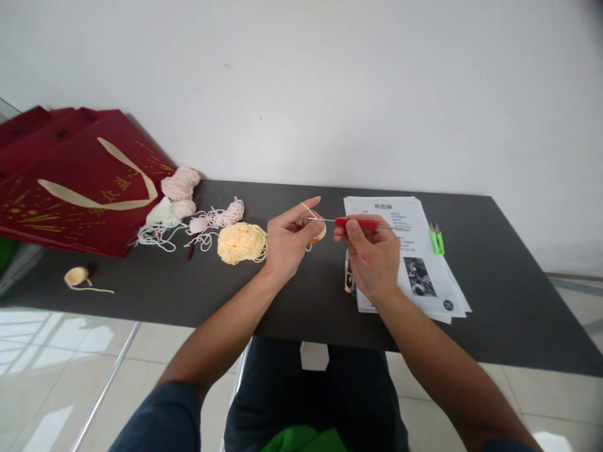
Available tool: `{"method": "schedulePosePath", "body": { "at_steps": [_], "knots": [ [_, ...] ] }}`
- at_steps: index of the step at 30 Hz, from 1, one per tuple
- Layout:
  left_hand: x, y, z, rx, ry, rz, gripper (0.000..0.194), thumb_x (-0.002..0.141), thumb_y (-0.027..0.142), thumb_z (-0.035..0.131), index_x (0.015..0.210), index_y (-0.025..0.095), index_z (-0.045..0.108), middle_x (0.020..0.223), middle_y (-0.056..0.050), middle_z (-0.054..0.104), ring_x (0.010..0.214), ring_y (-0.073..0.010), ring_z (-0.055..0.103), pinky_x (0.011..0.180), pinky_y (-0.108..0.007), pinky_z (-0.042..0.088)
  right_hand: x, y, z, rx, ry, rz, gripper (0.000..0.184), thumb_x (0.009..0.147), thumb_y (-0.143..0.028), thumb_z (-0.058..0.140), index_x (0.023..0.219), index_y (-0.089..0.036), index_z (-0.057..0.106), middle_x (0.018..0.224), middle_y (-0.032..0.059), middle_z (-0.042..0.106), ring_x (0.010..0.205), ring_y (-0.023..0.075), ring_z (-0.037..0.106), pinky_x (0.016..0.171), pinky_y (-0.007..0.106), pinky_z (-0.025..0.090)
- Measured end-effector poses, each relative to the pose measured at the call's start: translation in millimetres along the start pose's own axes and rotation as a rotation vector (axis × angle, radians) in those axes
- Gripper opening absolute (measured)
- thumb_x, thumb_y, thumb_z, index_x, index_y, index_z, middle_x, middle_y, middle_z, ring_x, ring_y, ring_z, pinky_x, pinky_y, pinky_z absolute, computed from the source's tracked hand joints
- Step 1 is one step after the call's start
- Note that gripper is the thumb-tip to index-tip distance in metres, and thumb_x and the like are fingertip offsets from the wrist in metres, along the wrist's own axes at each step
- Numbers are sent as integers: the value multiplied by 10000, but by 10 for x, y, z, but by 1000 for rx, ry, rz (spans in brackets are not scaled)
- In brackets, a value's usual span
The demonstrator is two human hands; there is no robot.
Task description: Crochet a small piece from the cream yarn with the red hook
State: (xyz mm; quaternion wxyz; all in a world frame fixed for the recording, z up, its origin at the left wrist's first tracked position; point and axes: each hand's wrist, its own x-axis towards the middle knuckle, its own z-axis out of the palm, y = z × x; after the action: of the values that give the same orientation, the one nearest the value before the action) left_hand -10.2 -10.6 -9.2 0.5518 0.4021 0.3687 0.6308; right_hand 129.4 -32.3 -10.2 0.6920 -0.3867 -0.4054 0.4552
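Observation:
Above the middle of the dark table, my left hand (291,242) pinches a small cream crochet piece (321,233) that shows a bit of orange. A strand of pale yarn (308,209) loops over its raised index finger. My right hand (374,257) is closed around the red handle of a crochet hook (357,223). The hook's thin metal shaft points left and meets the yarn at my left fingers; its very tip is hard to make out. Just left of my left hand lies a ball of yellow yarn (242,243).
Printed sheets (436,285) lie under and beyond my right hand, with green thread snips (437,240) at their right edge. Pink yarn balls (181,184) and tangled white yarn (160,223) sit near dark red paper bags (85,182). A small cream crocheted cup (76,276) lies far left.

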Motion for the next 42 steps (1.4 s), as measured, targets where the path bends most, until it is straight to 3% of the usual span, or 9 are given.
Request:
{"method": "schedulePosePath", "body": {
  "at_steps": [3,6,9,12,16,19,23,33,42],
  "knots": [
    [20,13,7,-86,8,-43,460,686,239,933,1127,256,804,824,10,763,715,-96,668,708,-239,525,-88,-16,-20,-250,-3,-191,104,901,-268,784,1004,-261,797,927,24,841,711,166,778,711,344,692],
    [38,50,12,-218,5,-112,474,688,226,937,1138,251,790,825,10,771,754,-97,681,780,-248,535,-159,3,-67,-437,-154,-530,325,873,-140,782,1115,-355,809,1131,26,841,944,232,809,850,435,696],
    [51,96,5,-328,-26,-186,461,680,209,938,1115,230,789,813,10,760,744,-87,670,799,-240,533,-176,50,-103,-471,-247,-662,492,848,-68,777,1217,-393,774,1221,21,820,1028,247,802,873,457,693],
    [60,126,-7,-362,-61,-221,429,662,204,939,1067,227,801,789,14,743,715,-84,657,768,-234,528,-146,83,-87,-341,-202,-486,367,863,-122,786,1124,-379,809,1191,10,828,943,229,809,820,443,705],
    [57,116,-1,-345,-67,-201,408,646,166,924,1037,224,819,765,18,724,670,-68,621,707,-222,497,-45,68,-36,10,-112,-132,152,896,-219,783,1006,-319,817,1008,-5,851,771,150,784,684,306,682],
    [44,91,17,-302,-81,-173,410,648,141,906,1042,219,826,757,17,710,645,-61,590,668,-225,467,37,34,-28,129,-83,-33,75,863,-270,825,926,-274,786,919,-11,839,718,120,761,642,245,657],
    [28,76,31,-256,-103,-137,417,649,129,881,1054,213,828,731,17,687,628,-63,557,639,-230,431,75,4,-45,163,-73,-24,144,803,-274,879,886,-254,764,911,-12,830,696,110,751,647,231,646],
    [45,93,-9,-237,-97,-116,434,635,117,843,1061,193,825,687,18,662,603,-66,518,596,-231,376,88,-29,-61,167,-76,-72,133,800,-250,877,867,-258,763,897,-12,814,681,106,725,620,234,609],
    [69,96,-42,-189,-74,-81,406,612,95,805,998,211,846,653,11,667,625,-86,553,605,-232,375,54,4,-110,27,-66,-217,104,854,-248,830,894,-269,736,917,-10,806,670,129,728,608,295,612]
  ]
}}
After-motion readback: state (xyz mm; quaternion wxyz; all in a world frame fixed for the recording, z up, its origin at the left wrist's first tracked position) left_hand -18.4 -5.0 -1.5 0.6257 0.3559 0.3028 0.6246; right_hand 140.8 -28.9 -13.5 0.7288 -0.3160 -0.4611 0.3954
